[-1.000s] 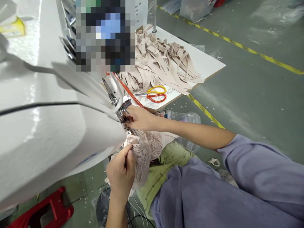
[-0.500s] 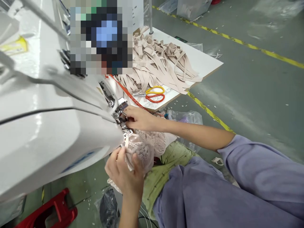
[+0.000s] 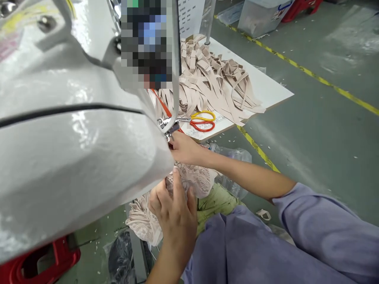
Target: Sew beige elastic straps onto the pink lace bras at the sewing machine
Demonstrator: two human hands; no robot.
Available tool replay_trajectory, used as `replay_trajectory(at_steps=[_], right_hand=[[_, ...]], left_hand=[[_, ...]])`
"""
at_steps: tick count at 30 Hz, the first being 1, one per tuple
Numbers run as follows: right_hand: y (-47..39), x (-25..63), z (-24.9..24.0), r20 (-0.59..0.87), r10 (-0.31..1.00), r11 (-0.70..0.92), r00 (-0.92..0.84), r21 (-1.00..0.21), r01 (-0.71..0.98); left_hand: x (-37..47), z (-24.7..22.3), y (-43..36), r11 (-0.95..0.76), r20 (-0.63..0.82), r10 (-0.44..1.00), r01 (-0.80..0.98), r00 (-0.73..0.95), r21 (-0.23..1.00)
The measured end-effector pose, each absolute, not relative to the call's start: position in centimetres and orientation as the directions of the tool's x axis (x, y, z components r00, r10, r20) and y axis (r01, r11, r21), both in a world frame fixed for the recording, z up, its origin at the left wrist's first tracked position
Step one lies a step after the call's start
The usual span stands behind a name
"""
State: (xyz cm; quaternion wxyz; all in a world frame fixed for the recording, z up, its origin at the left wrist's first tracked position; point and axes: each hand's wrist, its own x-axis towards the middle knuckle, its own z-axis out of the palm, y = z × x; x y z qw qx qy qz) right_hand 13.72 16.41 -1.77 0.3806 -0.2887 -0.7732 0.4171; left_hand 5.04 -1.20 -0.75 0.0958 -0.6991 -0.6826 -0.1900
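A white sewing machine fills the left, its metal foot parts showing at the head's right end. Beige lace fabric hangs below them, with more lace bunched lower left. My left hand lies on the lace by the machine's edge, its fingers apart and extended. Beside the metal parts is my right hand, with fingers bent inward and their tips hidden behind the machine; what they hold cannot be made out.
Beige strips are heaped on a white table. Scissors with yellow and red handles lie near its front edge. A red stool stands lower left, and a plastic bin sits on the floor at the top.
The view has shifted, and the machine head now covers more of the sewing area. My left hand's fingers have straightened and moved up beside the machine. My right hand stays near the metal parts.
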Motion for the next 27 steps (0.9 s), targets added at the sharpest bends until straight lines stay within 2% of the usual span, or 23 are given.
replay_trajectory(at_steps=[11,15,18,21,24,27], right_hand=[[16.9,13.6,-2.0,0.331,0.769,0.482,-0.546,-0.863,0.155],[17.1,13.7,-2.1,0.347,0.750,0.506,-0.563,-0.850,0.149],[17.2,13.8,-2.1,0.358,0.741,0.525,-0.568,-0.836,0.158],[17.2,13.8,-2.2,0.381,0.735,0.549,-0.561,-0.820,0.161],[17.1,13.7,-2.4,0.392,0.744,0.550,-0.540,-0.819,0.163],[16.9,13.6,-2.5,0.382,0.760,0.529,-0.526,-0.833,0.160]], left_hand=[[4.5,-0.9,-0.5,-0.094,0.409,0.911,0.992,0.050,0.090],[4.2,-0.7,-0.7,-0.122,0.409,0.911,0.985,0.061,0.124],[3.1,-0.8,-1.0,-0.115,0.439,0.898,0.966,0.001,0.233],[1.2,-1.5,-1.0,0.047,0.442,0.863,0.909,-0.246,0.414],[-0.6,-2.5,-0.5,0.157,0.277,0.872,0.767,-0.403,0.622],[-1.7,-3.1,0.1,0.188,0.109,0.922,0.676,-0.372,0.712]])
